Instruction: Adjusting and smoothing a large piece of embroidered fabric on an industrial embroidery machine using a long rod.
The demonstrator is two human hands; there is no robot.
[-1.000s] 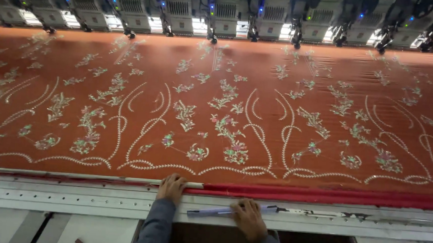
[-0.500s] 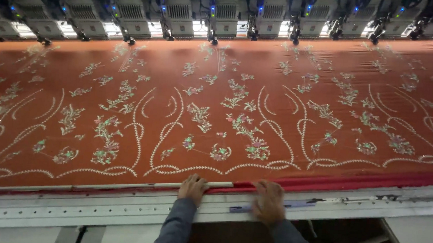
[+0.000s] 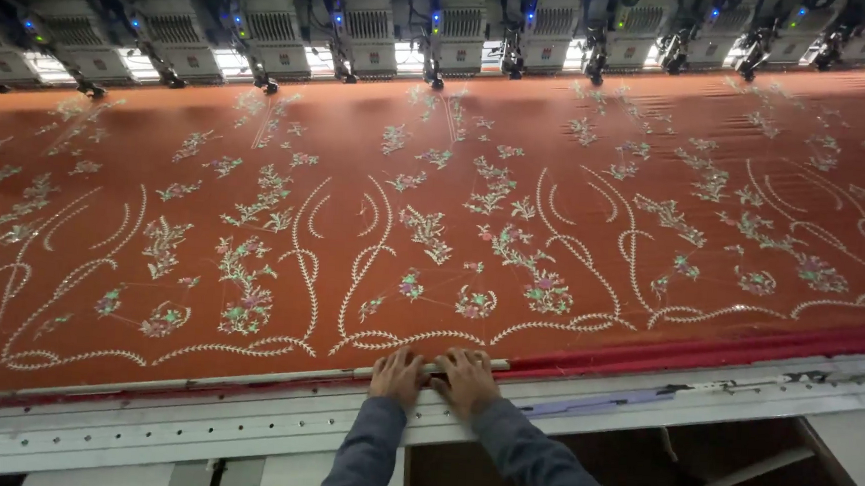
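Left hand: the left hand [image 3: 396, 376] lies palm down on the near edge of the cloth [image 3: 433, 233], fingers [image 3: 392, 359] pressed together and flat, pinching nothing.
Right hand: the right hand [image 3: 464, 377] lies just beside it, thumbs almost touching, fingers side by side on the thin rod [image 3: 244, 376] that runs along the cloth's edge.
Change in hands: half a second ago the two hands sat apart on the rail; now they have closed up next to each other.
Cloth: orange-red, stitched with pale vines and small flowers, stretched flat from the hands up to the machine heads.
Rail: a white metal rail [image 3: 643, 401] with small holes runs below the red edge strip [image 3: 706, 352]; both wrists rest across it.
Machine heads: a row of sewing heads [image 3: 446, 24] with blue lights stands along the far edge of the cloth.
Sleeves: grey sleeves [image 3: 529, 469] cover both forearms.
Change in view: the cloth now slopes down to the left more than before, and the hands sit lower centre as earlier.
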